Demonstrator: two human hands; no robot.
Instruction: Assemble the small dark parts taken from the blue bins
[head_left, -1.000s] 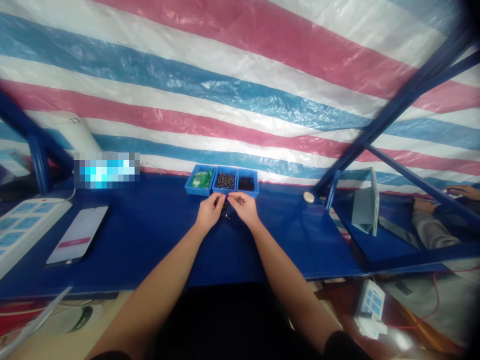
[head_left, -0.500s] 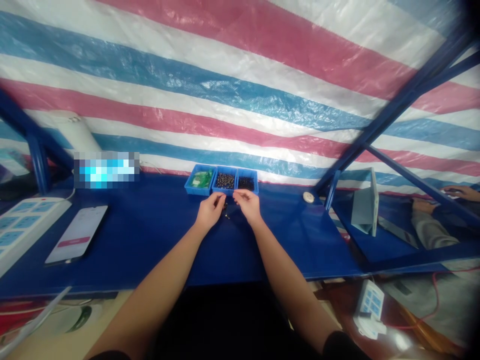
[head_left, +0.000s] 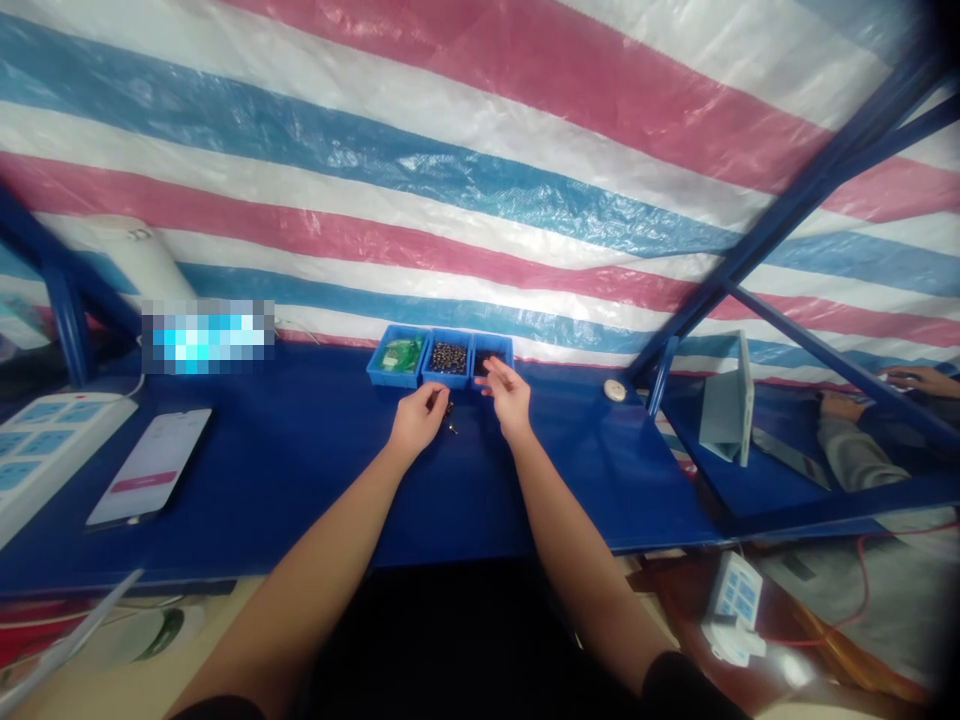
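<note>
My left hand (head_left: pixel 417 420) is closed in a pinch above the blue table; what sits between its fingertips is too small to make out. Just right of it, a few small brass-coloured parts (head_left: pixel 451 428) lie on the table. My right hand (head_left: pixel 511 402) has its fingers spread at the front of the right blue bin (head_left: pixel 505 346), which contains small black parts partly hidden by the hand. Beside that stands the middle blue bin (head_left: pixel 447 380), full of small brass-and-dark pieces. A green plastic bag (head_left: pixel 399 354) fills the left blue bin (head_left: pixel 390 379).
A phone (head_left: pixel 154 465) and a white power strip (head_left: pixel 45 440) lie at left. A small round white object (head_left: pixel 614 390) is at right. Beyond the blue frame (head_left: pixel 795 215) are a tablet in a stand (head_left: pixel 727 405) and another person's hands.
My right hand has moved from near my left hand up and right to the right bin, its fingers spreading. My left hand stays pinched in nearly the same place.
</note>
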